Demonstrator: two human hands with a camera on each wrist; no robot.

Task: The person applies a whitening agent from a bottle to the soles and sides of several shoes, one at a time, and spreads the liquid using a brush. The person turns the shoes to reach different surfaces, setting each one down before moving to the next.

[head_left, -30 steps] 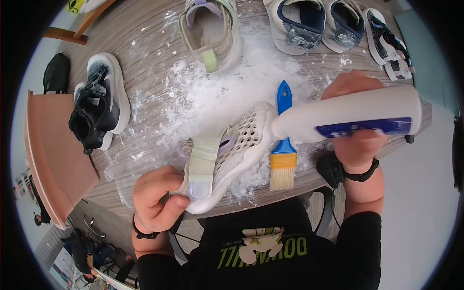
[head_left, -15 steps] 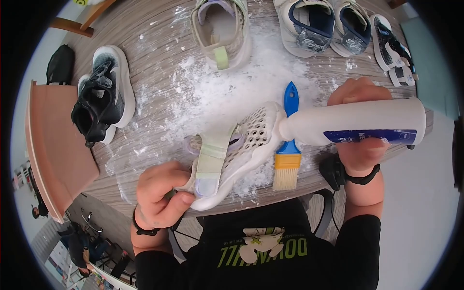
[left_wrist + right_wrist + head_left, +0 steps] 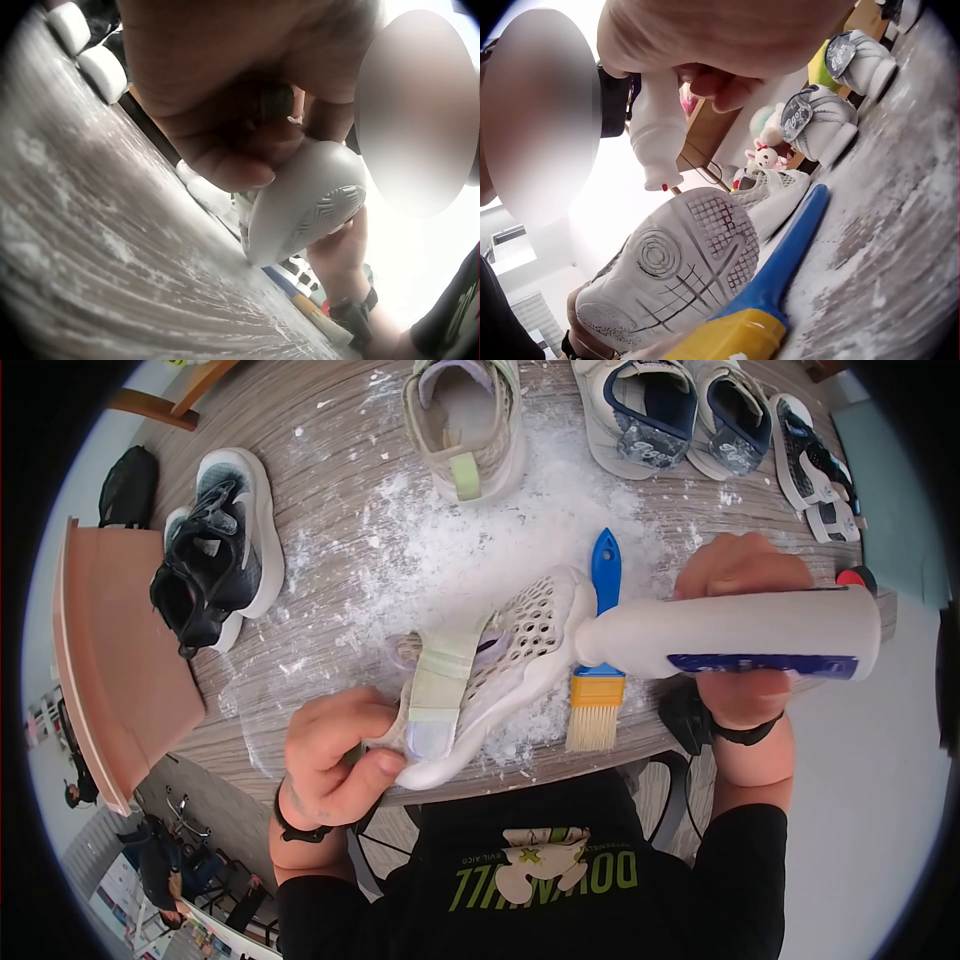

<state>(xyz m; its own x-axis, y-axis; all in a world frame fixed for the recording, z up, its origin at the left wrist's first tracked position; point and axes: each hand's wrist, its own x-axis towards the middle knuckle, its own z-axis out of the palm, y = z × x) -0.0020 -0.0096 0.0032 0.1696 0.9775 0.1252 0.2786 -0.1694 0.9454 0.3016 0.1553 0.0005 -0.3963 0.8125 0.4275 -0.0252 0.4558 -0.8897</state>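
Note:
My left hand [image 3: 340,755] grips the heel of a white perforated shoe [image 3: 530,625] with a pale green strap, its toe pointing up and to the right. In the right wrist view the patterned sole [image 3: 682,270] is tilted toward the camera. My right hand [image 3: 745,565] wraps round a white bottle [image 3: 740,625] with a dark blue label, held on its side. In the head view the bottle's narrow end overlaps the shoe's toe. Beneath the bottle lies a paintbrush [image 3: 597,710] with a blue handle, yellow band and pale bristles.
White powder [image 3: 440,565] is spread over the wooden table [image 3: 330,530]. A matching shoe [image 3: 465,435] stands at the back, pale shoes [image 3: 650,430] with navy lining to its right, and sandals [image 3: 815,465] beyond. Dark sneakers [image 3: 215,550] and a pink panel [image 3: 115,650] are at left.
The bottle's base has dipped, and a red-and-black object shows behind it. The head view has shifted slightly, moving the table's things rightward in the picture. Both hands keep their hold.

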